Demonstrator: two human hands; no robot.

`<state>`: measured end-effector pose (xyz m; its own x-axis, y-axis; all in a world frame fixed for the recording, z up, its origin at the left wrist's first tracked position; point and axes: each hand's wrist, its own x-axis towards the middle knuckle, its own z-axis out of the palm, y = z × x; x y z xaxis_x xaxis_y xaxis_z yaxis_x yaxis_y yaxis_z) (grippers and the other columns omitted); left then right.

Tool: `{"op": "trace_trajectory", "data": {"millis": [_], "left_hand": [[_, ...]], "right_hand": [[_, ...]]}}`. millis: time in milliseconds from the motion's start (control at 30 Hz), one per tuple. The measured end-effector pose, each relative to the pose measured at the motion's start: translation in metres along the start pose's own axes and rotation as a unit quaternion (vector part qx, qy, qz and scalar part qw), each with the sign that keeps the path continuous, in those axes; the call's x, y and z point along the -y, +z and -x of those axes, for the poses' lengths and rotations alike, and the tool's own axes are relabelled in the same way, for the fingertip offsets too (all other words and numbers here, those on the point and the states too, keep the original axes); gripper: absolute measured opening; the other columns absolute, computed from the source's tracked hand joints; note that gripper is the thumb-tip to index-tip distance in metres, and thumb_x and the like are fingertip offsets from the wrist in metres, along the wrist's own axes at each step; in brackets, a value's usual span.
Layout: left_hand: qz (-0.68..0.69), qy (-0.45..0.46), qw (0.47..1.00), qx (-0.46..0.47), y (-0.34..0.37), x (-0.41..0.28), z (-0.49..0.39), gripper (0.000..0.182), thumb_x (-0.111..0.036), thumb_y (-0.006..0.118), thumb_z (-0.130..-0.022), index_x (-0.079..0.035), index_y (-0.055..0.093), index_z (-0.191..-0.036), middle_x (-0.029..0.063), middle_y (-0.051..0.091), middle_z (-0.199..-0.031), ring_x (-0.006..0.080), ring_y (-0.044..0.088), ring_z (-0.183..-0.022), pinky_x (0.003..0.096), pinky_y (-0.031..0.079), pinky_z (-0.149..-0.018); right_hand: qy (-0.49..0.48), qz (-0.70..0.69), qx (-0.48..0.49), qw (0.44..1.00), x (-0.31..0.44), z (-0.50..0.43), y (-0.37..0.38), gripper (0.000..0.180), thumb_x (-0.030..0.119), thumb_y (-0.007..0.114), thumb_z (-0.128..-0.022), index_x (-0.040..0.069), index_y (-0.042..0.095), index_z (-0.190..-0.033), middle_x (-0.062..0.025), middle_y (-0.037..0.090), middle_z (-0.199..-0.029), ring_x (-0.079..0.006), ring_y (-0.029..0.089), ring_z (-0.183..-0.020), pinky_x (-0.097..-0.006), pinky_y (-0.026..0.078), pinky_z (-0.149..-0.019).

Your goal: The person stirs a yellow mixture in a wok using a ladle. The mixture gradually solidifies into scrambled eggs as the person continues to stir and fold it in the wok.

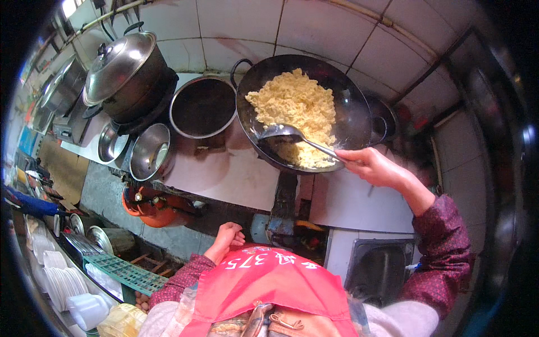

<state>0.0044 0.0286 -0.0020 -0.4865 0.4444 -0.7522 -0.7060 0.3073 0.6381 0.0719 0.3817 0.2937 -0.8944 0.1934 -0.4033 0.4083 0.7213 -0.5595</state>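
In my right hand (365, 165) I grip the handle of a metal ladle (284, 131), its bowl resting at the near left of the food. A heap of yellow scrambled egg (299, 101) fills much of the large black wok (353, 113), which has a loop handle on each side. Smaller loose bits of egg lie under and beside the ladle. My left hand (229, 236) hangs by the red apron (269, 282), fingers loosely curled; nothing shows in it, though its palm is hidden.
Left of the wok stand a dark round pot (203, 107), a steel bowl (150, 152) and a large lidded pot (126, 71). Below the counter (236, 181) is an orange gas cylinder (162, 215). A dark sink (379, 269) lies right; stacked white plates (63, 288) stand lower left.
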Motion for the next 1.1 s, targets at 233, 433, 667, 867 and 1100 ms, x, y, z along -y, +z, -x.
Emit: {"op": "trace_trajectory", "data": {"millis": [233, 433, 667, 867, 1100], "left_hand": [[-0.021, 0.025, 0.999, 0.004, 0.000, -0.003, -0.002, 0.018, -0.014, 0.050, -0.087, 0.003, 0.054, -0.094, 0.0142, 0.060, -0.071, 0.0205, 0.060, -0.055, 0.0293, 0.052, -0.046], [-0.013, -0.011, 1.000, 0.004, -0.008, -0.004, 0.010, 0.016, -0.012, 0.050, -0.087, 0.002, 0.053, -0.094, 0.0141, 0.059, -0.071, 0.0202, 0.060, -0.054, 0.0281, 0.052, -0.046], [-0.098, 0.029, 0.995, 0.019, -0.014, -0.026, 0.032, 0.016, -0.014, 0.050, -0.089, 0.002, 0.053, -0.092, 0.0121, 0.060, -0.072, 0.0191, 0.060, -0.055, 0.0284, 0.052, -0.047], [-0.143, 0.003, 0.987, 0.068, -0.019, -0.036, 0.045, 0.017, -0.015, 0.050, -0.090, 0.001, 0.053, -0.093, 0.0113, 0.060, -0.071, 0.0182, 0.061, -0.056, 0.0283, 0.052, -0.049], [-0.076, 0.001, 0.993, 0.087, 0.014, -0.021, 0.031, 0.017, -0.016, 0.051, -0.089, 0.000, 0.052, -0.092, 0.0111, 0.059, -0.070, 0.0180, 0.061, -0.056, 0.0284, 0.052, -0.046]], "right_hand": [[-0.083, 0.026, -0.061, 0.994, -0.006, -0.032, 0.008, 0.038, 0.007, 0.052, -0.085, 0.005, 0.052, -0.123, -0.0220, 0.063, -0.088, -0.0145, 0.057, -0.072, -0.0330, 0.047, -0.070], [-0.138, 0.098, -0.020, 0.985, -0.051, 0.024, -0.003, 0.039, 0.003, 0.049, -0.087, 0.003, 0.049, -0.126, -0.0212, 0.059, -0.114, -0.0179, 0.057, -0.106, -0.0301, 0.044, -0.089], [0.004, -0.056, -0.117, 0.992, -0.043, -0.079, 0.011, 0.033, 0.018, 0.051, -0.090, 0.018, 0.057, -0.123, -0.0021, 0.055, -0.061, -0.0092, 0.047, -0.050, -0.0293, 0.042, -0.046], [0.027, -0.204, -0.165, 0.965, -0.049, -0.069, -0.020, 0.039, 0.021, 0.045, -0.093, 0.025, 0.047, -0.132, 0.0091, 0.031, -0.049, -0.0029, 0.026, -0.036, -0.0207, 0.025, -0.032], [0.019, -0.207, -0.084, 0.975, -0.030, -0.105, -0.010, 0.040, 0.025, 0.047, -0.093, 0.024, 0.046, -0.133, 0.0083, 0.029, -0.053, -0.0030, 0.025, -0.040, -0.0216, 0.022, -0.035]]}}
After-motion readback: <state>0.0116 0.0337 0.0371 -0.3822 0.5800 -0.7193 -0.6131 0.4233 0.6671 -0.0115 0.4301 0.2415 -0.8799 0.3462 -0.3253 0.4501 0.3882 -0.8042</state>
